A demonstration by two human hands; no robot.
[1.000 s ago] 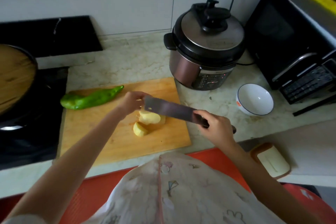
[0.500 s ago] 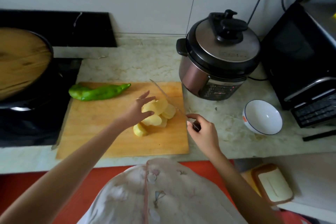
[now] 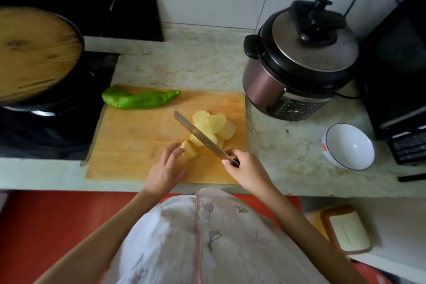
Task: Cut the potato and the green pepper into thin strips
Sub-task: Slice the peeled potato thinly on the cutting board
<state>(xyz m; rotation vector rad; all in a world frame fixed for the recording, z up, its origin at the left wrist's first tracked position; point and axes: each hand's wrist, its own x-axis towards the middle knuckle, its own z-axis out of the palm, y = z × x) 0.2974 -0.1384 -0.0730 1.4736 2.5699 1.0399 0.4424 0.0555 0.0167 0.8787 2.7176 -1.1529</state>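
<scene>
Cutting board (image 3: 138,145) sat on the counter edge, close to the person, so both arms reached it easily. Potato slices (image 3: 214,124) lay fanned and overlapping at the board's right side, laid flat, probably to be stacked steady for the strip cuts. Right hand (image 3: 244,168) was wrapped closed around the handle of the knife (image 3: 198,136), forefinger and thumb pinching near the blade's base; the blade ran diagonally over the near slices, though whether the edge touched them could not be told. Left hand (image 3: 166,168) rested on the board, fingers loosely curled, fingertips touching the remaining potato chunk (image 3: 189,148) just left of the blade, seemingly to keep it from rolling. Green pepper (image 3: 138,99) lay whole at the board's far left corner, well apart from the knife, evidently parked until the potato was finished. White bowl (image 3: 348,145) waited empty on the counter to the right, likely for the strips.
</scene>
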